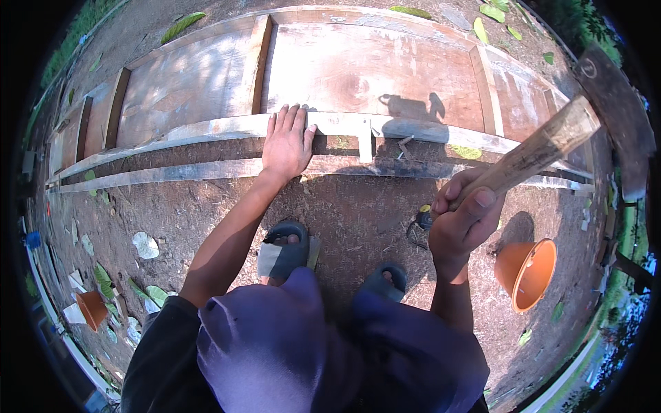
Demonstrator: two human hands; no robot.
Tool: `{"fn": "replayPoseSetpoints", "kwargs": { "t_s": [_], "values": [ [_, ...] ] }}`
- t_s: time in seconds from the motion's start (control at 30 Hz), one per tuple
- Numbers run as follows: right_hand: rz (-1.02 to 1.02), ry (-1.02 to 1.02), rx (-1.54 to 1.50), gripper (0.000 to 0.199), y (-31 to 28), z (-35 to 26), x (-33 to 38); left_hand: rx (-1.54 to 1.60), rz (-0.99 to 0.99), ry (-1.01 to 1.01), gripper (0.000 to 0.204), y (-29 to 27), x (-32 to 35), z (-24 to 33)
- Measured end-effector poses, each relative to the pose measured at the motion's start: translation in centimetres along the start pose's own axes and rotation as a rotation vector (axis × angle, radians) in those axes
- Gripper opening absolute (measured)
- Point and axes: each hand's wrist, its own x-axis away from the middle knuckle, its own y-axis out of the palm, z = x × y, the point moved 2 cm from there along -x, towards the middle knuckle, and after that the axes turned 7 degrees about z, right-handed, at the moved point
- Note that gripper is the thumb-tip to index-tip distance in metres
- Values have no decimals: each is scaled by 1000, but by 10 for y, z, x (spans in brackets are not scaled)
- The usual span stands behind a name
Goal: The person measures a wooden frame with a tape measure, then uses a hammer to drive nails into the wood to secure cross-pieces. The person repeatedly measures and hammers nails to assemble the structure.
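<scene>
My right hand (467, 219) is closed round the wooden handle of a hammer (551, 141), which is raised at the right with its long dark metal head uppermost. My left hand (286, 141) lies flat, fingers stretched out, on the near rail of a long wooden frame panel (317, 65). In front of that rail runs a separate narrow board (227, 170), with a gap between them. A short pale wood piece (365, 141) bridges the gap to the right of my left hand. Further right, a small bent piece (405, 146) shows in the gap; I cannot tell its kind.
An orange bucket (527, 274) lies tipped on the bare ground at the right, near a small black-and-yellow object (422, 219). Another orange container (91, 310) is at the far left among leaves and scraps. My feet, in grey sandals (284, 251), stand close to the board.
</scene>
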Motion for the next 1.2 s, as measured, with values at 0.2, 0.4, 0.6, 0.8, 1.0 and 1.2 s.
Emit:
{"fn": "replayPoseSetpoints", "kwargs": {
  "t_s": [0.2, 0.4, 0.6, 0.8, 1.0, 1.2],
  "values": [
    [-359, 179, 822, 39, 2, 127, 56, 38, -18, 7, 57, 3, -4, 8],
    [-195, 114, 504, 38, 17, 34, 19, 48, 68, 27, 55, -1, -7, 4],
    [-352, 180, 837, 35, 4, 112, 47, 60, 14, -1, 56, -5, -6, 8],
    [-241, 183, 630, 38, 13, 76, 35, 52, 78, 22, 54, -2, -10, 9],
    [-457, 279, 914, 39, 3, 127, 49, 73, 65, -1, 54, -1, -5, 7],
    [-450, 300, 887, 39, 3, 137, 51, 58, 27, 5, 55, -6, -8, 8]
  ]
}}
